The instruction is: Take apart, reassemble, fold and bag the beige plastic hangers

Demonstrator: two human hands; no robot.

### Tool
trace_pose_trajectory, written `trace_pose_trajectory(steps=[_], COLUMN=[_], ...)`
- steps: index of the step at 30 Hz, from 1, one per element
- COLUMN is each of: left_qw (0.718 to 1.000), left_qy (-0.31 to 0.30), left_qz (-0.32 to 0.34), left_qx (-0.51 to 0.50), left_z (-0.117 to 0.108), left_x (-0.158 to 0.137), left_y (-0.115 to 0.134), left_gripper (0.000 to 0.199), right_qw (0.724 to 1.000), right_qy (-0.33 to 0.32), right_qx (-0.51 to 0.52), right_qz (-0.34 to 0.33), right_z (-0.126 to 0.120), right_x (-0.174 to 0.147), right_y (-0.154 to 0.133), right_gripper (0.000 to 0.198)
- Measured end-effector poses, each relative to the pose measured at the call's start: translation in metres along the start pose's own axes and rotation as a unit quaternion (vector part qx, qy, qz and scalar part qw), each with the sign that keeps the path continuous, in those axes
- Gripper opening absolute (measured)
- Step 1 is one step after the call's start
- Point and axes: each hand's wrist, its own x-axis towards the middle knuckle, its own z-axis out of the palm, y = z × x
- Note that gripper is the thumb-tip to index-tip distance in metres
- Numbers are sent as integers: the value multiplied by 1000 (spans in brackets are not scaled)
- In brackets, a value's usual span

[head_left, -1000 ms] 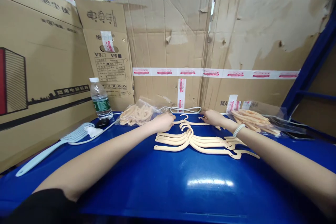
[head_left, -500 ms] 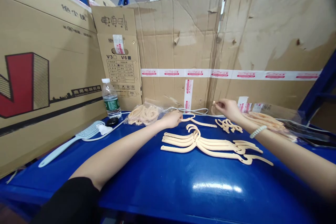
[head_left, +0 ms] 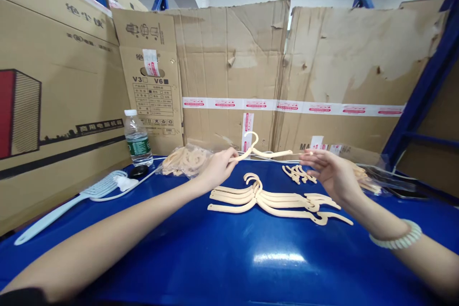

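Observation:
My left hand [head_left: 219, 167] is closed on one arm of a beige hanger [head_left: 272, 154], which it holds above the table with its hook upward. Close to the hanger's other end, my right hand [head_left: 332, 172] has its thumb and forefinger on a thin beige piece [head_left: 311, 153], mostly hidden, with the lower fingers loosely spread. Whether that piece touches the hanger I cannot tell. Below, several beige hangers [head_left: 236, 209] lie overlapped on the blue table [head_left: 229, 253], with curved pieces at their right ends. A small pile of beige hooked pieces [head_left: 299, 174] lies behind them.
A plastic bag of beige parts [head_left: 184, 160] lies at the back left, another bag [head_left: 373, 181] at the back right. A water bottle [head_left: 138, 141], a black round object [head_left: 138, 172] and a pale blue brush [head_left: 82, 196] are at the left. Cardboard sheets [head_left: 229, 57] stand behind.
My left hand has lifted the hanger off the table. My right hand has brought the small beige piece toward the hanger's right end. The camera view has shifted slightly.

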Motion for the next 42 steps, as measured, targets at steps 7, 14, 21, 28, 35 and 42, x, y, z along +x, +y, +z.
trace_pose_trajectory(steps=[7, 14, 21, 28, 35, 42], left_qw=[997, 993, 992, 991, 989, 989], left_qy=[53, 71, 66, 56, 61, 61], left_qz=[-6, 4, 8, 21, 34, 34], left_qx=[-55, -94, -110, -118, -128, -131], left_z=[1, 11, 17, 19, 19, 21], left_x=[-57, -67, -69, -70, -71, -72], left_y=[3, 6, 2, -1, 0, 0], left_gripper=[10, 15, 16, 20, 18, 17], right_qw=[989, 992, 990, 982, 973, 973], right_qy=[42, -9, -6, -53, -94, -117], right_qx=[92, 55, 35, 68, 68, 57], right_qz=[108, 116, 133, 171, 200, 192], right_z=[3, -4, -8, -10, -10, -11], right_x=[-13, -16, -14, -14, -11, -10], right_y=[10, 26, 36, 40, 42, 45], right_gripper=[24, 43, 49, 50, 41, 38])
